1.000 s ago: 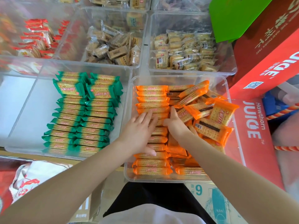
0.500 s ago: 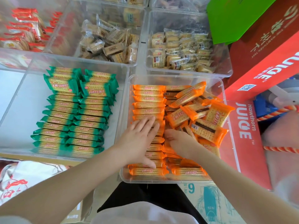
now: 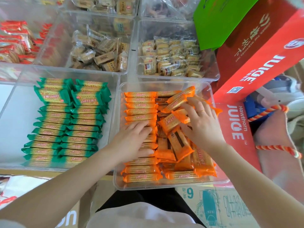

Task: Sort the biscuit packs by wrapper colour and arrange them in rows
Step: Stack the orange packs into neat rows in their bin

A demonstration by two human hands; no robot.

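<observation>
1. Where the view began at far left, a clear bin [image 3: 9,66] held red-wrapped packs [image 3: 13,38], jumbled.
2. Nearer, the green packs [image 3: 69,122] lay in two neat rows inside a clear tray [image 3: 13,122], two larger ones face-up at the far end.
3. Behind it, a bin of pale clear-wrapped biscuits [image 3: 100,53]; a second such lot [image 3: 171,58] sat further right.
4. The left hand [image 3: 133,142] rested flat on the left row of orange packs [image 3: 139,111] in the orange tray [image 3: 164,186], fingers straight, gripping nothing.
5. Loose orange packs [image 3: 179,150] lay heaped in that tray's right half.
6. The right hand [image 3: 202,125] reached over the heap, fingers curled on a tilted orange pack [image 3: 181,113].
7. A red juice carton [image 3: 263,63] stood at far right.
</observation>
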